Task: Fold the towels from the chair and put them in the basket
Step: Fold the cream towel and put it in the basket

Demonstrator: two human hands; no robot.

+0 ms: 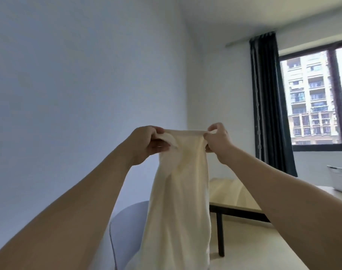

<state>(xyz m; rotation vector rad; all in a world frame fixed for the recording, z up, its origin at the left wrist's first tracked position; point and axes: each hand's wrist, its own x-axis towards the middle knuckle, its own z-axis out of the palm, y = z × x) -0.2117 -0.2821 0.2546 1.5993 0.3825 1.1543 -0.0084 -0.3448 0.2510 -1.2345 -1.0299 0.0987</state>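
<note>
Cream-coloured soft cloth towel [178,201] held up in the air in front of the camera, hanging lengthwise. Top edge stretched roughly level between the two hands; the rest drapes down in loose vertical folds and runs out of the bottom of the frame. Lower end not visible.

Left hand [146,145]: fingers closed, pinching the top left corner of the towel; a small flap of cloth folds over beside the thumb. Right hand [217,138]: fingers closed on the top right corner, thumb and forefinger clamped over the edge. Both forearms bare and extended upward and forward.

Behind the towel, lower left: rounded pale blue-grey chair back [127,230], partly covered by the hanging cloth. Whether the towel touches it cannot be told.

Right of the towel: light wooden tabletop on black legs [234,197]. On the table's far right, a white plastic basket [339,180], cut off by the frame edge, well apart from the towel.

Background: plain white wall [78,75], dark curtain [267,94], window [318,94] with an apartment block outside.
</note>
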